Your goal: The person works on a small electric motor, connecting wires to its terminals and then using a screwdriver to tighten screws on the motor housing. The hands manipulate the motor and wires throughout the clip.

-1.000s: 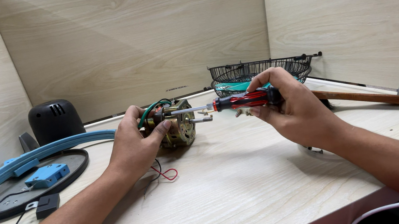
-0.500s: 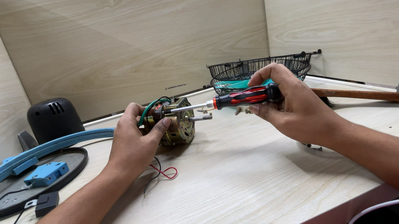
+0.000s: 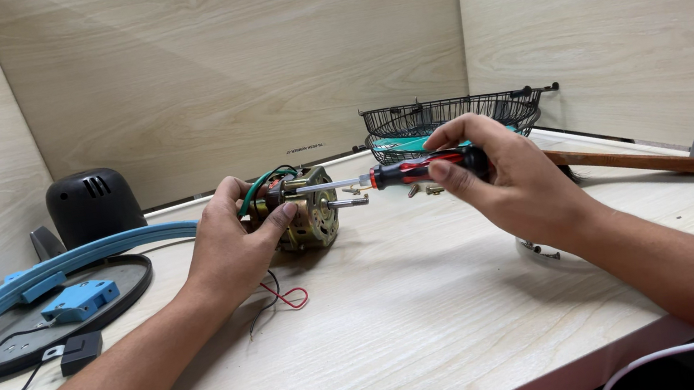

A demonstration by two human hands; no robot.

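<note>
Motor [image 3: 305,210], a small brass-coloured one with copper windings, stood on the desk [image 3: 436,301] near the back corner, and I take it as the landmark for all other places. Your left hand [image 3: 237,243] was on the left side of the motor, with the fingers [image 3: 282,218] closed around its body, so it was gripped firmly. A short steel shaft stuck out from the motor toward the right. Green wire curved over the top of the motor, and thin red and black wires [image 3: 284,296] lay on the desk just in front of it.

Your right hand [image 3: 505,176] was to the right of the motor, well apart from it, with fingers closed around the red and black handle of a screwdriver [image 3: 381,176]. The screwdriver lay level, and its metal tip reached the top of the motor, near your left thumb.

Behind the motor to the right stood a black wire basket [image 3: 454,115]. Further right of the motor lay a hammer [image 3: 635,161] with a wooden handle. To the left of the motor you had a black domed cover [image 3: 92,206], a blue ring [image 3: 31,288] and a dark round plate [image 3: 10,332] with a blue clip on it.
</note>
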